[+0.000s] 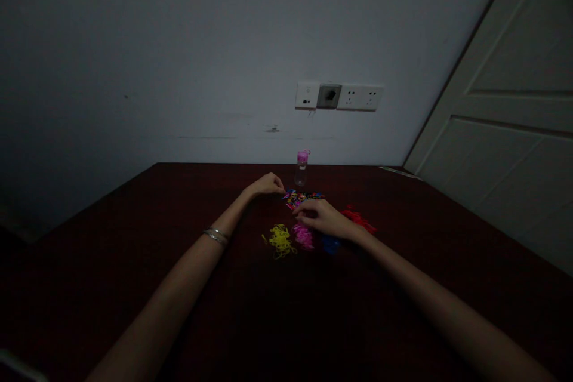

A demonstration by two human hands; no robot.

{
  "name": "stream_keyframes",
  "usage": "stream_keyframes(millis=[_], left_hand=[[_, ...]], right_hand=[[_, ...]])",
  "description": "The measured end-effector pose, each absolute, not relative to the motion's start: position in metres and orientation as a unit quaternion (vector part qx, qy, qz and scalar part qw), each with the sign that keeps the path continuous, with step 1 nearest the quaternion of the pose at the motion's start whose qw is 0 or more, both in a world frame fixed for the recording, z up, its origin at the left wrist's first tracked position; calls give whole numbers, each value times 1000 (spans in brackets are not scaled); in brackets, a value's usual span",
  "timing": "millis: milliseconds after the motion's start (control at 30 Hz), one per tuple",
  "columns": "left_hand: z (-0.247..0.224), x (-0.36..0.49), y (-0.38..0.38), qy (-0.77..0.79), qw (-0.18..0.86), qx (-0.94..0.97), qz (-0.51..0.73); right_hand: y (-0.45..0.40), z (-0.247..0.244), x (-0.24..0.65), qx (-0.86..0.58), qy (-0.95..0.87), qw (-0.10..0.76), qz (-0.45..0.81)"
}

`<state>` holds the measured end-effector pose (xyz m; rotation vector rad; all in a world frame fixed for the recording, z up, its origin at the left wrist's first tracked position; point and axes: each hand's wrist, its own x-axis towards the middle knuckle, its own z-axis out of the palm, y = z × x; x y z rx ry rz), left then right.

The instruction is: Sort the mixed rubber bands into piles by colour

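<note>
A dark reddish-brown tabletop (pixel 286 310) carries everything, its far edge along the wall. Near the far edge, right of the middle, a clear bottle (pixel 301 175) with a pink cap stands upright. Just on its near side lies a mixed pile (pixel 293 199) of small pieces in many colours, partly hidden. Nearer still, four single-coloured heaps lie apart from it: a yellow heap (pixel 281 240) of thin loops at the left, with one stray loop (pixel 264 239) at its left side; a pink heap (pixel 304 237) beside it; a partly covered blue heap (pixel 331 245) right of that; and a red heap (pixel 360 221) farther off at the right.
</note>
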<state>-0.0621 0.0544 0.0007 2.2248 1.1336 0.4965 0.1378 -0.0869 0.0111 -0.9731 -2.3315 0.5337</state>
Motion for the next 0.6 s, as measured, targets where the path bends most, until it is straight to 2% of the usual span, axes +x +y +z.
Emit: stream_keyframes(millis=[200, 600], left_hand=[[2, -53, 46, 455, 211, 859, 99], [1, -59, 50, 451, 218, 856, 129]], right_hand=[[-60, 4, 178, -428, -821, 316, 208], [-43, -10, 205, -486, -800, 300, 183]])
